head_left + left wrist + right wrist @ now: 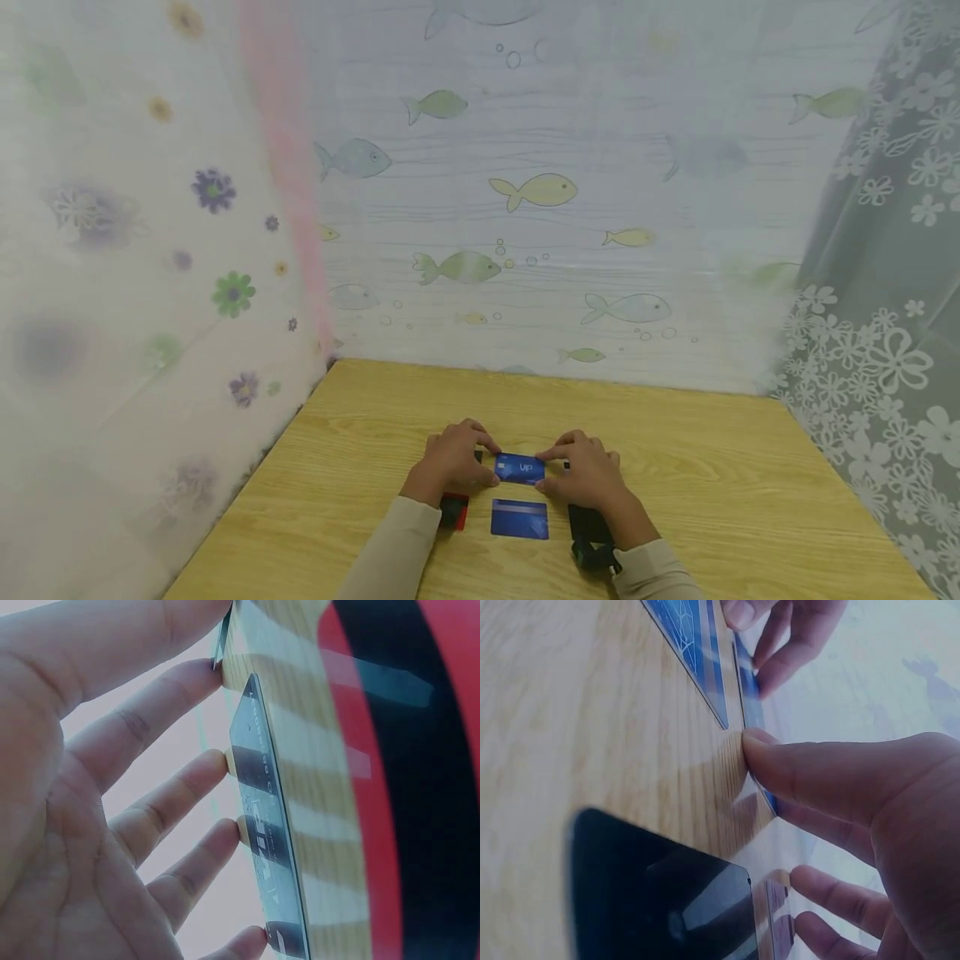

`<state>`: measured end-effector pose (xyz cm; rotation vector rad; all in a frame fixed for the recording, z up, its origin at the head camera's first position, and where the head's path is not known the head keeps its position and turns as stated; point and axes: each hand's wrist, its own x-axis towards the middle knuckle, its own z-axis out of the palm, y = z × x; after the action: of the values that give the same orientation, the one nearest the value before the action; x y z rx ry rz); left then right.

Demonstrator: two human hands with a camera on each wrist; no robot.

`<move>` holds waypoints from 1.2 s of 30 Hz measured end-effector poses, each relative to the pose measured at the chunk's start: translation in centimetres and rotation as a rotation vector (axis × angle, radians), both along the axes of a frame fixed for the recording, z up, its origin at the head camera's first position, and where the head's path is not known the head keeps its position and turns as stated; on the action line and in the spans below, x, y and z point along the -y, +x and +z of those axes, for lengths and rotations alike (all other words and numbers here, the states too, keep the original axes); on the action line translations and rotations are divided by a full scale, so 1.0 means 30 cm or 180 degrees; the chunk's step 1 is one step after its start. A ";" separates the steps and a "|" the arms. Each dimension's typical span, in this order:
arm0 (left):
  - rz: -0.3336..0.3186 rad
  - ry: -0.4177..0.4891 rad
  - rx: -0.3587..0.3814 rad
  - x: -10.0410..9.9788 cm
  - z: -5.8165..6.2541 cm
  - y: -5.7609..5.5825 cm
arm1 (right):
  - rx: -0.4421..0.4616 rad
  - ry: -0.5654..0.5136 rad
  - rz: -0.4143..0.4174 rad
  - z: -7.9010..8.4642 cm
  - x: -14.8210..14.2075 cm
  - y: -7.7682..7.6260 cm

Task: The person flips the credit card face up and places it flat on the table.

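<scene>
A blue card marked VIP point(519, 468) lies between both hands on the wooden table. My left hand point(459, 454) holds its left side between thumb and finger. My right hand point(588, 469) pinches the right side likewise. Another blue card point(519, 519), with a pale stripe, lies just nearer. Under the left hand's other fingers, a dark card with VIP lettering point(259, 795) shows in the left wrist view. Another card point(778, 919) lies by the right hand's outer fingers, mostly hidden in the head view.
A red-and-black card point(461, 512) lies near the left wrist, partly covered by the wrist camera. By the right wrist lies a black card point(588, 523), partly hidden. Patterned curtains point(540, 250) border the wooden table point(712, 467) at the back and both sides.
</scene>
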<state>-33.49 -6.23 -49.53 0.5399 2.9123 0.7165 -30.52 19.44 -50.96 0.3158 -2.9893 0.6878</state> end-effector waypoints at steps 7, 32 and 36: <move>0.0033 -0.0037 -0.0025 0.003 -0.008 0.001 | -0.0007 0.0007 0.0002 0.001 0.006 0.005; -0.0194 -0.0403 -0.0090 -0.026 0.004 0.013 | -0.0014 0.0223 0.0264 0.015 -0.025 0.006; -0.0210 -0.0564 -0.0216 -0.051 0.014 0.014 | 0.0011 0.0185 0.0383 0.026 -0.056 -0.002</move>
<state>-33.09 -4.69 -49.13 0.6482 2.9648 0.4345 -30.58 21.14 -50.17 0.5016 -3.0177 0.6122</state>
